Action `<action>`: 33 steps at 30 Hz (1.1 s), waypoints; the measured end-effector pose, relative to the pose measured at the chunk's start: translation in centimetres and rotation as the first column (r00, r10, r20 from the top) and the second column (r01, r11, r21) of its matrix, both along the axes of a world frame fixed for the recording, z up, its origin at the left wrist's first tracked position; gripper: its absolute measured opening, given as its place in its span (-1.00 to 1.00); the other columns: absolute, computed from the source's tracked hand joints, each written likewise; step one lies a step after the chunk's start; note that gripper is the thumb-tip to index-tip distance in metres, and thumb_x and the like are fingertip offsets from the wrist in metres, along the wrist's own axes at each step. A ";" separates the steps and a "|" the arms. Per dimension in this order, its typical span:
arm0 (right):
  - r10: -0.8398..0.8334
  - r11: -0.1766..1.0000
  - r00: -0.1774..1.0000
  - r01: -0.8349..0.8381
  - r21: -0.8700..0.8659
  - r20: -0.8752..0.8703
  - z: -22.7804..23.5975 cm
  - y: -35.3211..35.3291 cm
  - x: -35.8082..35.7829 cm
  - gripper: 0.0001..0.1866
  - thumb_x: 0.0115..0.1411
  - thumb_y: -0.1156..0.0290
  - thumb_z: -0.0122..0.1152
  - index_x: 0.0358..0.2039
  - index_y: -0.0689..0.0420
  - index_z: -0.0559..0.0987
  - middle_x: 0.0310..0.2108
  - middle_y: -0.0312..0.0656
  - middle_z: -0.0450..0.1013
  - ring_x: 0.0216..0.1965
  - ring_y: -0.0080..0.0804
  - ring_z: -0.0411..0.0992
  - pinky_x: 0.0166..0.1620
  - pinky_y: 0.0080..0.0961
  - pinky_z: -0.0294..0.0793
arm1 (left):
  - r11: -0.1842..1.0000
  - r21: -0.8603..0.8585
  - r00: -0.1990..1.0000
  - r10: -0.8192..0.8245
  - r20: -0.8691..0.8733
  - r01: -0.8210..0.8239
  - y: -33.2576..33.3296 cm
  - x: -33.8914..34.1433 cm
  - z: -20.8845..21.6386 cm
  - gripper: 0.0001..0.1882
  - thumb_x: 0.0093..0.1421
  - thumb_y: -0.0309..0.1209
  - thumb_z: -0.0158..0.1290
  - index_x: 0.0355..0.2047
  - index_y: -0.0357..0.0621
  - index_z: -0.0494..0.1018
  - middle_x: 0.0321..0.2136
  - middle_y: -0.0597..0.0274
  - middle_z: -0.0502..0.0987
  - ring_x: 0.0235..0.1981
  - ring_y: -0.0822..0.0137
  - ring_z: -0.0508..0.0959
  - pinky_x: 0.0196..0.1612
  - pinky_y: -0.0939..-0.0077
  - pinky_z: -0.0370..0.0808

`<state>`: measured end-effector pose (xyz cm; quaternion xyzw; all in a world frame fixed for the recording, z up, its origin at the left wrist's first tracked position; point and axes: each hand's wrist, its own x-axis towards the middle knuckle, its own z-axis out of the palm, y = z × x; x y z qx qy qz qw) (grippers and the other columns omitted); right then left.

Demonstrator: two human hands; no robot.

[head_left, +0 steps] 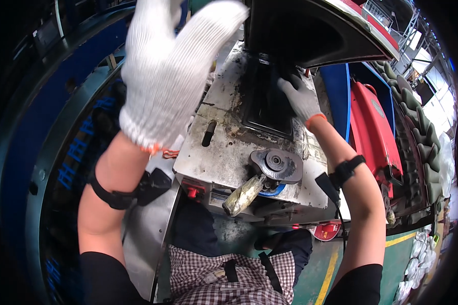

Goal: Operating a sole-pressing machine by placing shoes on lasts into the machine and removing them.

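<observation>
My left hand (165, 71), in a white knit glove, is raised close to the camera with fingers together and pointing up to the right; it holds nothing that I can see. My right hand (300, 96), also gloved, rests on the edge of a black panel (262, 101) set upright on a worn grey metal machine table (224, 152). A large black curved part (310, 30) hangs over the table from above. A round black knob with a wrapped lever handle (269, 170) sticks out at the table's front edge.
A big blue ring-shaped frame (30, 152) curves along the left. A red machine body (374, 132) and a large lugged tyre (417, 132) stand on the right. A red button (192, 192) sits on the table front. The floor is green with a yellow line (331, 269).
</observation>
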<state>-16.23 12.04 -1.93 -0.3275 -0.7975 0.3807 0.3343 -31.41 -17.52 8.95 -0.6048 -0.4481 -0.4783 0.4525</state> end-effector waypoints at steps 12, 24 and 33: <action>-0.152 0.956 0.772 -0.044 0.290 0.617 0.5 -2.7 -3.0 -0.07 0.17 -0.39 0.11 0.39 -0.01 0.43 0.33 0.51 0.17 0.24 0.43 0.38 0.33 -0.05 0.38 | 0.803 -0.593 0.994 -0.098 -0.040 0.055 11.0 1.2 16.4 -0.44 0.28 -0.06 0.09 0.22 -0.04 0.51 0.13 -0.13 0.56 0.21 0.00 0.52 0.24 0.19 0.43; 0.143 0.915 0.982 -0.178 0.363 0.121 3.5 -11.8 10.9 -0.67 0.35 0.17 0.27 -0.09 0.18 0.67 -0.15 0.01 0.57 -0.06 -0.04 0.54 0.08 -0.27 0.49 | 0.647 -0.724 0.934 -0.050 -0.355 -0.240 13.5 4.7 15.0 -0.62 0.31 -0.17 0.08 0.04 -0.03 0.58 -0.15 0.00 0.67 -0.12 0.01 0.67 0.01 0.14 0.59; 0.447 0.431 0.840 -0.503 -0.749 -0.307 -4.7 -24.9 16.5 -0.58 0.47 0.18 0.09 0.15 0.23 0.51 -0.15 -0.24 0.53 -0.16 -0.51 0.52 -0.17 -0.51 0.55 | -0.117 -0.933 0.938 0.107 0.330 0.341 11.6 7.5 4.6 -0.45 0.24 0.14 0.06 -0.30 -0.14 0.66 -0.60 0.23 0.55 -0.58 0.41 0.53 -0.45 0.45 0.48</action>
